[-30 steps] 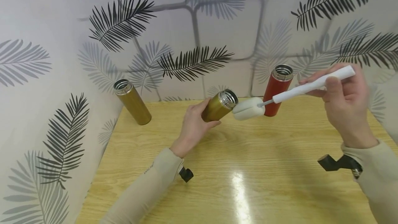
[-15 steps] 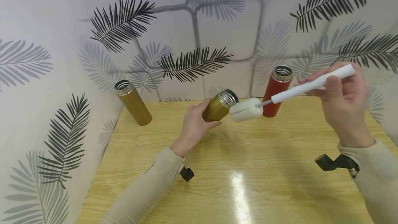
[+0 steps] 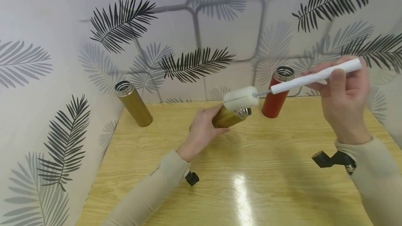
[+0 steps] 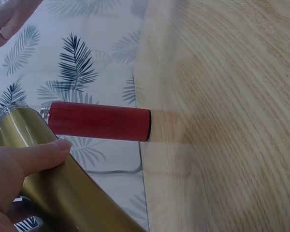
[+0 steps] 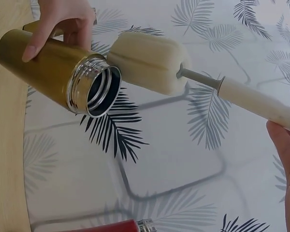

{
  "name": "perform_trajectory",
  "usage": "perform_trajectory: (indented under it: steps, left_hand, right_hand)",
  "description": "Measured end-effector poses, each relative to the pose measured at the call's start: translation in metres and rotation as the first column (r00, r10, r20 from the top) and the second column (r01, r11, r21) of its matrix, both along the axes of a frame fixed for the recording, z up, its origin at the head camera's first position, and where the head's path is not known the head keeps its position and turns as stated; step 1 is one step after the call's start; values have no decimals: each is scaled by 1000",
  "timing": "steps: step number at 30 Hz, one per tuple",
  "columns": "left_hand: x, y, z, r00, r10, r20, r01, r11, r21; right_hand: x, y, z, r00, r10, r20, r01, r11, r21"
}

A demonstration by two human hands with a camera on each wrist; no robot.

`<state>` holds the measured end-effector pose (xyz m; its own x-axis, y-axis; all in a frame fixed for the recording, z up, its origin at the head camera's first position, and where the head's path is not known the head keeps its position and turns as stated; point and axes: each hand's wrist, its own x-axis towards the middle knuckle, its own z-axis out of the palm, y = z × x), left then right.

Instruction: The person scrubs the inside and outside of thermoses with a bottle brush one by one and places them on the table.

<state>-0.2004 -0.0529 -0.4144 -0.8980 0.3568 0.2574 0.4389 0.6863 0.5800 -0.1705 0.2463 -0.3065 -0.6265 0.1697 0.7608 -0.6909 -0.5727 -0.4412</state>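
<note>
My left hand [image 3: 204,128] grips a gold thermos bottle [image 3: 226,118] round its body. The bottle is tilted, its lidless steel mouth pointing right. In my right hand [image 3: 345,97] is a sponge bottle brush, held by its white handle [image 3: 314,77]. The brush's cream sponge head [image 3: 241,97] sits above the bottle's neck in the head view, partly covering it. From the right wrist, the sponge head [image 5: 147,63] shows outside the open mouth of the gold thermos bottle [image 5: 48,67], beside the rim; whether they touch I cannot tell.
A second gold thermos bottle [image 3: 134,104] stands upright without a lid at the table's back left. To the right, a red thermos bottle [image 3: 276,95] stands lidless near the back edge of the wooden table [image 3: 220,184]. A leaf-patterned wall [image 3: 176,27] rises behind.
The gold bottle in my left hand has moved right and tipped further over. The brush head has shifted up and left, from the bottle's mouth to above its neck.
</note>
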Motion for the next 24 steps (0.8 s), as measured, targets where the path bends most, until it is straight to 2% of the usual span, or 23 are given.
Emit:
perform_trajectory:
  steps: [5,14,19,24]
  left_hand:
    - [2,1,-1,1000,-18,-8,18,1000,4]
    - [3,-1,-4,998,-29,-48,32,998,54]
    - [3,-2,-6,1000,-9,-19,11,993,115]
    - [1,-5,-9,999,32,-4,-31,982,185]
  right_hand:
    - [-4,2,0,999,-51,17,51,999,6]
    - [-11,17,-9,985,-165,56,161,984,82]
    - [-12,26,-14,978,-191,78,184,979,87]
    - [-11,31,-17,971,-220,91,206,969,138]
